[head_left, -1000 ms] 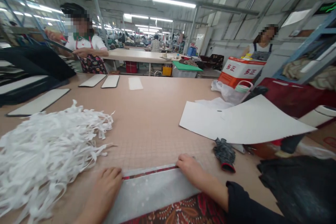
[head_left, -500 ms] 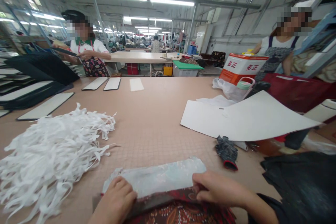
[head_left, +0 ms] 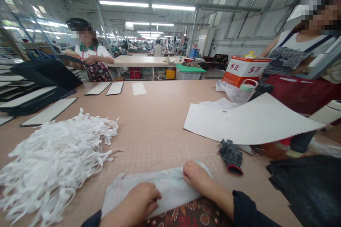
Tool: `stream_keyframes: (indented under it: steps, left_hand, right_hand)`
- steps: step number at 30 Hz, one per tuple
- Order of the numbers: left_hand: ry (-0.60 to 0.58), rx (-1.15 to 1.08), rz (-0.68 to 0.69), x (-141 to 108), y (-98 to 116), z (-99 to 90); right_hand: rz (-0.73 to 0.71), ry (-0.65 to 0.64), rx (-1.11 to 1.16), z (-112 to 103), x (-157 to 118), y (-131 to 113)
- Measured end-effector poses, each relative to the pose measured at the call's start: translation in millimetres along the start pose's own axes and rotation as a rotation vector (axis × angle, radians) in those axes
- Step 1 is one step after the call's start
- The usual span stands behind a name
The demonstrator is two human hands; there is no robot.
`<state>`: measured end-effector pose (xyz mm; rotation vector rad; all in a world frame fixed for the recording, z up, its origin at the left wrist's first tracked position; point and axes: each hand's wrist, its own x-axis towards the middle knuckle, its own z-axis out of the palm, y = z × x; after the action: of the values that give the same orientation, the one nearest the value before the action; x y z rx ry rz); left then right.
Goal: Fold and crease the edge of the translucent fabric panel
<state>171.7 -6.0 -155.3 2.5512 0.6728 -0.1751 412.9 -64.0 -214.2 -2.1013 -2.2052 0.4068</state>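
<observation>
A pale blue, faintly patterned piece of cloth (head_left: 170,189) lies at the table's near edge, its left end wrinkled. My left hand (head_left: 144,198) is over its middle, fingers loosely bent and the thumb apart, with nothing visible between them. The fingers of my right hand (head_left: 195,177) curl down onto the cloth near its right end, and they seem to pinch it. Below the cloth shows a dark brown and red patterned fabric (head_left: 191,214), partly hidden by my forearms.
White strips (head_left: 58,163) are heaped on the left. To the right lie a dark glove (head_left: 231,158), a large white sheet (head_left: 247,120) and black material (head_left: 309,188). Black-edged white panels (head_left: 49,111) lie farther left. Two co-workers stand across the table.
My hands have left the cloth's near edge. The left moved right over its middle; the right moved up and left. More of the cloth lies flat toward me.
</observation>
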Motion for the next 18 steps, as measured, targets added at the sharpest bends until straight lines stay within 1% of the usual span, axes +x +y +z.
stream_keyframes:
  steps: [3, 5, 7, 8, 10, 12, 14, 16, 18]
  left_hand:
    - [0.166, 0.084, -0.005, 32, -3, 10.7]
    - [0.257, 0.138, 0.021, 47, -4, 21.7]
    - [0.264, 0.186, 0.057, 53, -3, 30.2]
    - [0.243, 0.206, 0.073, 53, -2, 32.2]
    - [0.19, 0.231, 0.096, 47, -4, 30.5]
    - [0.151, 0.24, 0.075, 33, -14, 22.1]
    - [0.126, 0.265, -0.014, 13, -29, 11.1]
    - [0.115, 0.314, -0.113, -9, -45, 2.8]
    - [0.135, 0.371, -0.158, -27, -56, 0.6]
  right_hand:
    - [-0.046, 0.09, 0.016, -13, -9, -5]
    - [-0.125, 0.113, 0.119, -27, -16, -11]
    - [-0.175, 0.047, 0.254, -39, -22, -15]
    - [-0.162, 0.0, 0.307, -42, -25, -15]
    - [-0.075, -0.069, 0.356, -43, -29, -8]
    - [-0.014, -0.103, 0.339, -35, -29, 7]
    - [-0.017, -0.168, 0.248, -23, -27, 24]
    - [-0.001, -0.241, 0.103, -15, -22, 37]
    - [0.029, -0.289, -0.001, -18, -17, 40]
